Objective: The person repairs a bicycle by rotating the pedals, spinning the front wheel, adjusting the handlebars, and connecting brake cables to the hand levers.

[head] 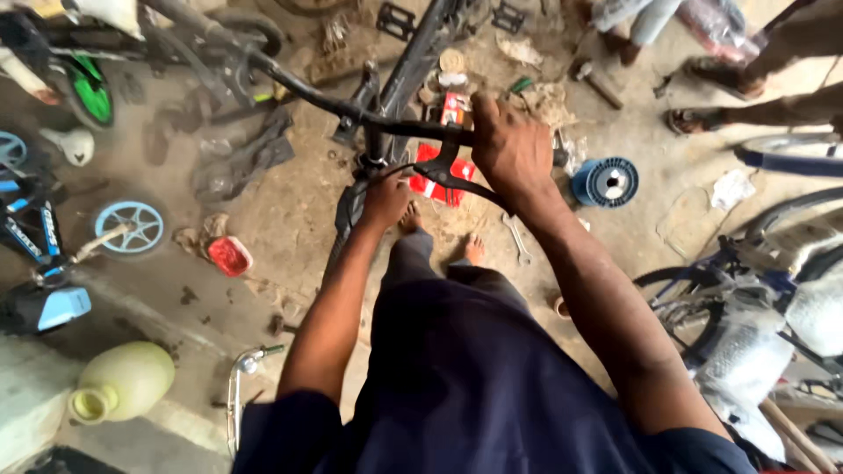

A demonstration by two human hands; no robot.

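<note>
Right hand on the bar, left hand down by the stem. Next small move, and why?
Probably keep the right hand clamped on the handlebar and let the left hand work the thin cable looping near the stem. The bar looks loose-angled, the brake lever hangs under the right hand, and a wrench lies on the floor close by.

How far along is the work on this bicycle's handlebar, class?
Done: the handlebar sits on the bicycle. In hand: the right hand grips the bar above the brake lever; the left hand touches the cable. Left: a spanner lies unused on the ground.
</note>
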